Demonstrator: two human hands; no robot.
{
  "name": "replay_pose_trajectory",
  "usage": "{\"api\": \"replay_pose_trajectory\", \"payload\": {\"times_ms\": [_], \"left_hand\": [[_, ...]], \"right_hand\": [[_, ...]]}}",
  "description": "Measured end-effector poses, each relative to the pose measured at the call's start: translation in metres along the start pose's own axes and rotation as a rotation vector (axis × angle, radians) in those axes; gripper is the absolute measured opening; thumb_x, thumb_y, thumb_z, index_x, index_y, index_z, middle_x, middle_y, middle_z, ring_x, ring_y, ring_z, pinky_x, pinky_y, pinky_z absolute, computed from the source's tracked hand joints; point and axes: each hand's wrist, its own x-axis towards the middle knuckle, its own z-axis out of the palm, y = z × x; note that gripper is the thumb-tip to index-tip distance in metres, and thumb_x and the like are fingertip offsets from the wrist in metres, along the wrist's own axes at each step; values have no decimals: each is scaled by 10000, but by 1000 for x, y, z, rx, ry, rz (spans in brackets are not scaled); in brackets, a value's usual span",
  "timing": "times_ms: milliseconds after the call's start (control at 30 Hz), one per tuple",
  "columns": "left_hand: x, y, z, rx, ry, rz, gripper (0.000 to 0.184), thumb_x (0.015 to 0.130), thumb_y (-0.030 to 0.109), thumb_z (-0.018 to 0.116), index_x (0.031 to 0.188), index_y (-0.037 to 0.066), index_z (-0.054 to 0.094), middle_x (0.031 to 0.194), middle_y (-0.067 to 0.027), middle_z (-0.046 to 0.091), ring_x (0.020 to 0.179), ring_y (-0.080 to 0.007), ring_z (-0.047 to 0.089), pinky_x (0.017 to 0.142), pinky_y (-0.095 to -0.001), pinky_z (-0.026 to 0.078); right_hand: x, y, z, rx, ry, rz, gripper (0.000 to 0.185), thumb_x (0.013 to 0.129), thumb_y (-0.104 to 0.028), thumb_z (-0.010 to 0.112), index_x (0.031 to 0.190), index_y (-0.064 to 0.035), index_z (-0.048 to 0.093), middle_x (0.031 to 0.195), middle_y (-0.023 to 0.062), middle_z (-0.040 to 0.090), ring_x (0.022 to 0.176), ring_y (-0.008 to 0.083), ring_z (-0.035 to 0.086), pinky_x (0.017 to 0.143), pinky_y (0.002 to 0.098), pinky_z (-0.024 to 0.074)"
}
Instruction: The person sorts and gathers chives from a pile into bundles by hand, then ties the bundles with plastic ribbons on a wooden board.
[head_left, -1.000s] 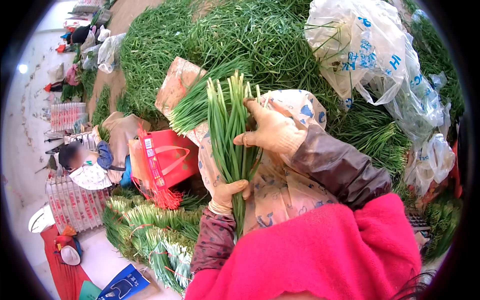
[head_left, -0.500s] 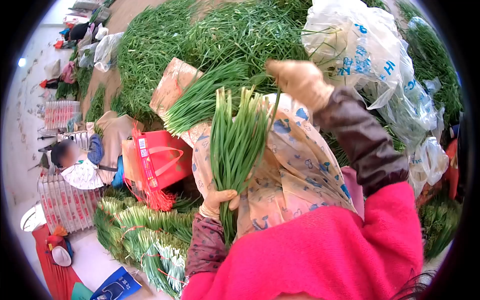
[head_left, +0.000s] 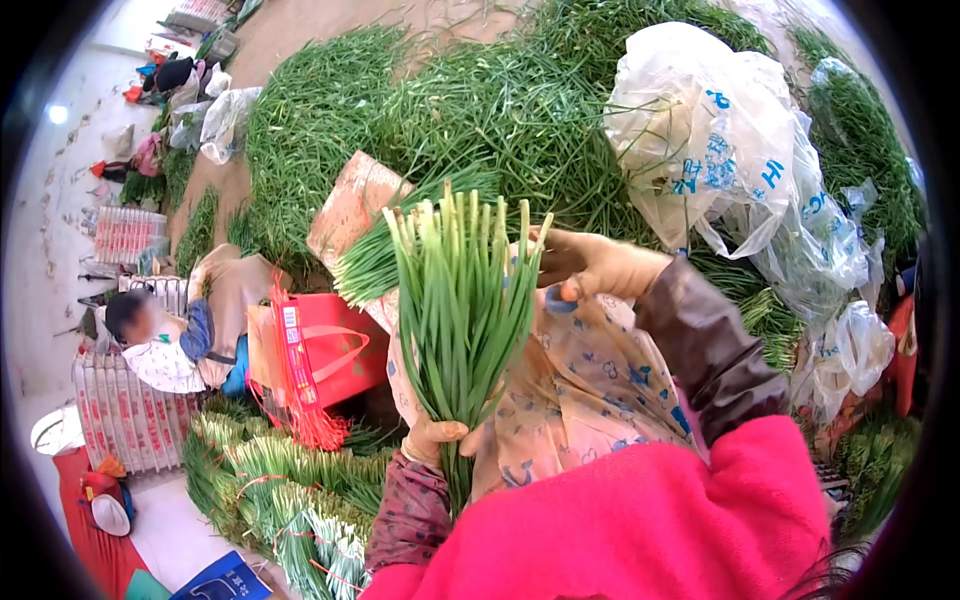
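Observation:
My left hand (head_left: 432,441), gloved, is closed around the lower, leafy part of a bunch of garlic chives (head_left: 465,310). The bunch stands upright in front of the apron, its pale stem ends fanned out at the top. Beside the upper right of the bunch is my right hand (head_left: 600,266), also gloved, with fingers and thumb apart. Its fingertips are close to the outermost stem; whether they touch it is unclear. Behind the bunch, more loose chives (head_left: 365,262) lie on a worn board (head_left: 357,200). A patterned apron (head_left: 590,380) covers my lap.
A large heap of loose chives (head_left: 490,110) spreads ahead. White plastic bags (head_left: 700,130) lie at the right. On the left are a red bag (head_left: 340,345), tied bundles (head_left: 285,460) and a seated person (head_left: 185,340). Stacked white crates (head_left: 130,410) stand further left.
My right hand has come down from above the chives to beside the stem ends, its fingers now apart. The bunch has spread wider at the top, still in my left hand.

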Motion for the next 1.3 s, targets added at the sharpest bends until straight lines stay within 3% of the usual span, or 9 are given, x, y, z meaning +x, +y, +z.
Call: {"api": "replay_pose_trajectory", "payload": {"times_ms": [133,267,467,700,800,900,1067,1233,1300], "left_hand": [[4,13,7,237,51,-265,561,748,-11,662,1269,-45,457,859,-159,621,522,-194,551,473,-296,427],[15,2,1,301,-19,-393,427,794,34,723,1178,9,539,896,-101,644,638,-177,606,577,-281,492],[19,3,19,156,-15,-432,483,757,60,763,1183,22,538,888,-74,623,572,-135,562,479,-261,474],[25,-7,-3,45,-220,-462,465,762,57,755,1171,14,539,903,-96,636,530,-142,546,448,-257,455],[26,-13,-10,64,-266,-497,586,750,77,770,1261,3,494,1062,-124,627,691,-174,603,603,-299,514],[26,-8,-17,470,-275,-213,940,693,122,821,1460,49,282,1315,-109,509,1187,-190,450,997,-376,381],[17,43,-18,798,114,47,1185,603,289,886,1519,226,136,1386,-130,434,1247,-233,408,992,-388,396],[72,42,65,1514,-136,467,1413,492,588,847,1473,-51,56,1454,-220,337,1344,-319,348,1072,-373,320],[106,-16,34,1358,100,532,1311,556,330,882,1489,1,22,1426,-221,380,1321,-333,382,1070,-376,329]], "right_hand": [[14,3,22,230,33,-169,1218,567,-441,879,1493,-85,172,1477,134,334,1294,277,426,1107,424,294],[17,0,23,469,33,-262,1145,593,-313,890,1490,-122,204,1355,155,473,1239,279,489,1018,426,426],[12,-2,30,541,-24,-301,504,741,-19,750,1206,-65,561,1016,106,642,1005,263,621,906,454,509],[11,-25,47,638,-96,-252,486,782,-93,734,1229,-91,544,1090,91,596,985,245,615,859,427,528],[15,-15,44,605,-92,-281,545,776,-155,767,1269,-118,537,995,43,587,888,191,581,786,374,525],[12,-3,43,596,14,-281,498,775,-122,753,1231,-80,557,911,13,576,791,158,528,725,342,509],[9,18,32,607,114,-258,456,780,-71,729,1202,-52,557,925,62,629,798,198,614,748,391,546],[5,-19,58,161,358,-60,483,781,-140,740,1212,-41,545,921,64,655,812,147,640,741,301,531],[18,-5,59,256,372,-146,446,803,-145,722,1213,-85,557,915,39,654,799,117,619,709,262,504]]}}
